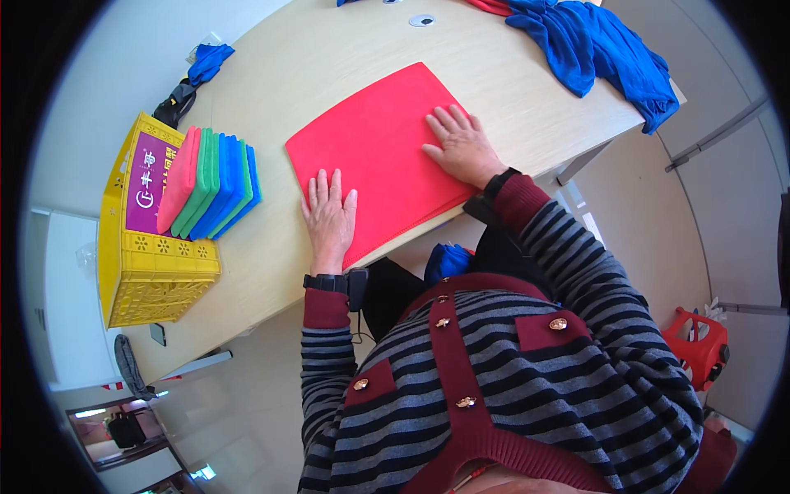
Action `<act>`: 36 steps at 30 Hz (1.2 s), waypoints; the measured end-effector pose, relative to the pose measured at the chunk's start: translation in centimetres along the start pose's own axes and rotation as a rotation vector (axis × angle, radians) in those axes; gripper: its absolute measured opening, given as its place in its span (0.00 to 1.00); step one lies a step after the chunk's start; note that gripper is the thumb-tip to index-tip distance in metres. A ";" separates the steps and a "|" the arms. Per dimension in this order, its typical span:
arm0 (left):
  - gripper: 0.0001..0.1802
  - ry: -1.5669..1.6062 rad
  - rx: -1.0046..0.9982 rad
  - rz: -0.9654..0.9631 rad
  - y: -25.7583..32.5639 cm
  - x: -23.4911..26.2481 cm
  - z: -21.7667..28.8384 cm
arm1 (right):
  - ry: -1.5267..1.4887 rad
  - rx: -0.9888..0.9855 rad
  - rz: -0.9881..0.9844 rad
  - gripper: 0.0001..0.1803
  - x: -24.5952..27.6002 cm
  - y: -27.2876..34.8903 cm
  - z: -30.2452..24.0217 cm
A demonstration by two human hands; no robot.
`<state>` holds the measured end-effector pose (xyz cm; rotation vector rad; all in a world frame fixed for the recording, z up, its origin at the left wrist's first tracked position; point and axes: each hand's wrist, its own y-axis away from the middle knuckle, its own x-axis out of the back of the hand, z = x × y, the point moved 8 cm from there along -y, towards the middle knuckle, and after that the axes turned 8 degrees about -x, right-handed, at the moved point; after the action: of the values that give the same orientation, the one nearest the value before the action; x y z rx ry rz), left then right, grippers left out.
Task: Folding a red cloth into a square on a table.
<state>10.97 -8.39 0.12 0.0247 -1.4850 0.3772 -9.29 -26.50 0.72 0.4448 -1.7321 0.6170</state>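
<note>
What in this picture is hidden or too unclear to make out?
- Red cloth: parts lie under the left hand and right hand.
- Blue cloth pile: top cut off by the picture's upper edge.
- Folded cloths in the yellow crate: only their edges show.
- Small round object: too small to identify.

Flat cloth (378, 148) under fingers of both hands (329, 216) (462, 146), on table (329, 49). Folded cloths (210, 183) standing in crate (152, 272) left of fingers. Loose cloth pile (592, 49) beyond right fingertips.
</note>
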 end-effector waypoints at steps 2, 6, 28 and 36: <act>0.34 -0.009 0.012 0.009 0.2 0.1 -0.3 | 0.031 -0.056 -0.016 0.37 0.3 0.3 1.7; 0.34 -0.012 0.029 0.004 0.6 0.2 -0.5 | 0.023 -0.110 -0.027 0.36 0.6 1.0 3.7; 0.30 0.094 -0.314 0.167 12.0 5.6 3.7 | -0.063 0.378 -0.095 0.39 4.3 10.7 3.2; 0.16 0.332 -0.250 0.182 12.0 9.5 3.0 | -0.239 0.441 -0.073 0.24 8.1 11.0 3.7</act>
<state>5.26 4.34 7.06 -0.3585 -1.1980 0.3218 -20.64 -19.95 6.04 0.9177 -1.7915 0.9271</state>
